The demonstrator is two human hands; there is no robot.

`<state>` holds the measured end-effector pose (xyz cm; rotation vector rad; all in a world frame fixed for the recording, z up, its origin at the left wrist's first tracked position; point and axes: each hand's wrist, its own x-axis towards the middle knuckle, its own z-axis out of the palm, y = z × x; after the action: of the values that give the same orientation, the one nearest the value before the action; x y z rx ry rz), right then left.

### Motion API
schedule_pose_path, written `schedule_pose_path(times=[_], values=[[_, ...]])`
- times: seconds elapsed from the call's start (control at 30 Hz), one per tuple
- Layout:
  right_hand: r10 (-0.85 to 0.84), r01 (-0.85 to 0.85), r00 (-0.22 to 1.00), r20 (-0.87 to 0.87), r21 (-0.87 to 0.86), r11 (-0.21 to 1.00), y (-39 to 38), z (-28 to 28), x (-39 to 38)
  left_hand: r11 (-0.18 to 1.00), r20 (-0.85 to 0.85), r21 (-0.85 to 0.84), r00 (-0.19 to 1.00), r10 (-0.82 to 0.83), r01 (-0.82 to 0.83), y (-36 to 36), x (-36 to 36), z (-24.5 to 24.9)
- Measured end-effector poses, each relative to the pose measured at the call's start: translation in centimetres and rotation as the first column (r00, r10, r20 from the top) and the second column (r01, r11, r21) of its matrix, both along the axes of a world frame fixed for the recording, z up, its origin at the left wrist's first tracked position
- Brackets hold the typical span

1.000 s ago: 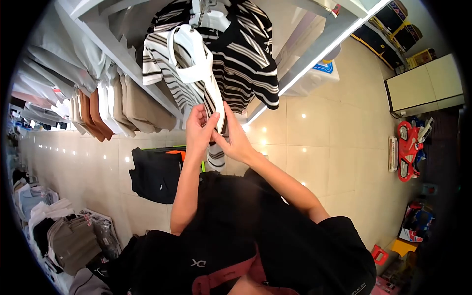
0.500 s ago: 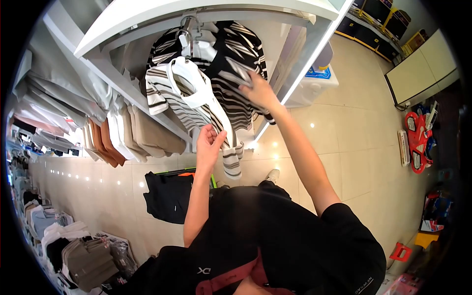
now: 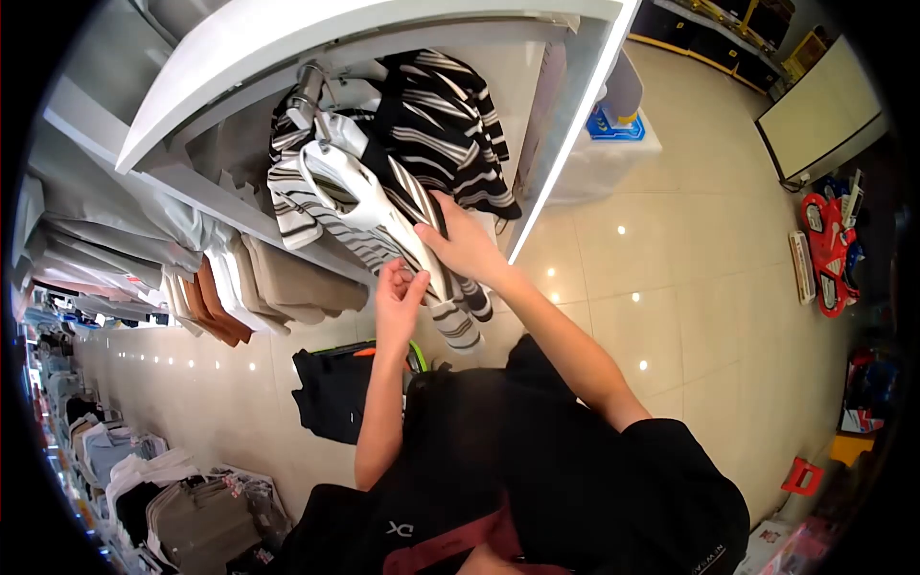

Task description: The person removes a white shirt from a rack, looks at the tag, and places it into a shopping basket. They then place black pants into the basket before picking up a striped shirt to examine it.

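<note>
A white shirt with grey and black stripes (image 3: 374, 235) hangs at the front of a short rail, turned partly sideways. My left hand (image 3: 399, 295) has thumb and fingers pinched together on its front, near the pale collar band. On the shirt's near shoulder side, my right hand (image 3: 465, 241) is closed, thumb in front and fingers partly hidden behind the fabric. Directly behind hangs a black shirt with white stripes (image 3: 446, 134), apart from my right hand. The chrome rail end (image 3: 309, 91) carries the hangers above.
A white shelf frame (image 3: 374, 17) arches over the rail. Trousers (image 3: 287, 278) in beige, white and brown hang to the left. Black folded clothing (image 3: 331, 393) lies on the tiled floor below. Folded clothes (image 3: 196, 517) are stacked at lower left. A red toy motorbike (image 3: 826, 254) stands at right.
My right hand has left the black striped shirt behind and come down and left onto the front striped shirt. My left hand stays at its front. The view has shifted slightly.
</note>
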<state>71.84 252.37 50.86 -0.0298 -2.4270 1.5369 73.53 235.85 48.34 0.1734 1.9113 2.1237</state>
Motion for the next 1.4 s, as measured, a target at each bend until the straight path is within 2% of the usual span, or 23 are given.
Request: schedule_pose_path(times=[0.07,0.2,0.33,0.43,0.5,0.53,0.57,0.6,0.63,0.67,0.8,0.87,0.93,1.1,1.2,1.27,1.4], values=[[0.008,-0.009,1.0,-0.017,-0.055,0.998,0.3,-0.8,0.9,1.0,-0.009,-0.006,1.0,0.019,-0.019,0.5,0.2,0.4],[0.161,-0.16,0.987,0.009,-0.076,0.984,3.1,-0.4,1.1,0.991,-0.039,-0.093,0.995,0.097,-0.1,1.8,0.6,0.7],[0.186,-0.184,0.981,-0.05,0.038,0.982,5.8,-0.2,-0.1,0.988,-0.057,-0.099,0.992,0.11,-0.116,4.4,1.4,0.3],[0.202,-0.198,0.978,-0.05,0.075,0.977,7.8,-0.1,-1.3,0.965,-0.151,-0.227,0.984,0.098,-0.131,6.3,3.1,0.0],[0.209,-0.197,0.974,-0.087,0.128,0.972,8.9,-0.2,-2.4,0.943,-0.165,-0.328,0.986,0.009,-0.063,7.4,4.7,1.0],[0.223,-0.207,0.969,-0.106,0.144,0.968,9.3,0.2,-2.9,0.956,-0.159,-0.287,0.987,0.014,-0.06,7.8,5.6,0.5],[0.248,-0.225,0.96,-0.13,0.171,0.959,9.7,0.5,-3.6,0.946,-0.188,-0.323,0.98,-0.062,-0.002,7.8,6.0,-0.4],[0.271,-0.24,0.951,-0.152,0.196,0.951,10.0,0.9,-4.3,0.962,-0.152,-0.269,0.984,-0.09,0.046,8.3,6.9,-0.3],[0.285,-0.253,0.949,-0.133,0.217,0.943,10.0,1.4,-5.0,0.97,-0.071,-0.202,0.986,-0.148,0.131,8.5,7.6,0.3],[0.293,-0.261,0.949,-0.113,0.236,0.936,9.9,2.1,-5.7,0.973,-0.09,-0.177,0.982,-0.164,0.146,8.8,8.2,-0.8],[0.317,-0.253,0.943,-0.096,0.409,0.877,8.7,2.8,-8.0,0.943,-0.057,-0.274,0.976,-0.21,0.187,9.7,8.5,-0.5],[0.262,-0.218,0.965,-0.019,0.501,0.838,7.6,3.4,-8.8,0.937,-0.048,-0.293,0.976,-0.214,0.191,10.2,8.0,-0.2],[0.241,-0.239,0.968,0.064,0.515,0.823,7.1,4.1,-9.6,0.934,-0.073,-0.31,0.975,-0.21,0.178,10.8,7.4,0.0],[0.22,-0.248,0.968,0.117,0.535,0.808,6.6,4.4,-12.6,0.92,-0.102,-0.367,0.976,-0.19,0.14,11.4,7.2,1.4],[0.231,-0.241,0.969,0.087,0.531,0.812,6.3,3.8,-14.0,0.91,-0.116,-0.384,0.97,-0.215,0.155,11.1,7.8,0.1],[0.243,-0.294,0.956,0.166,0.503,0.812,6.0,4.1,-14.3,0.922,-0.177,-0.374,0.968,-0.18,0.103,10.4,8.2,-1.4],[0.268,-0.337,0.941,0.208,0.485,0.807,5.5,4.5,-14.0,0.928,-0.127,-0.368,0.985,-0.118,0.064,8.5,8.9,-2.4]])
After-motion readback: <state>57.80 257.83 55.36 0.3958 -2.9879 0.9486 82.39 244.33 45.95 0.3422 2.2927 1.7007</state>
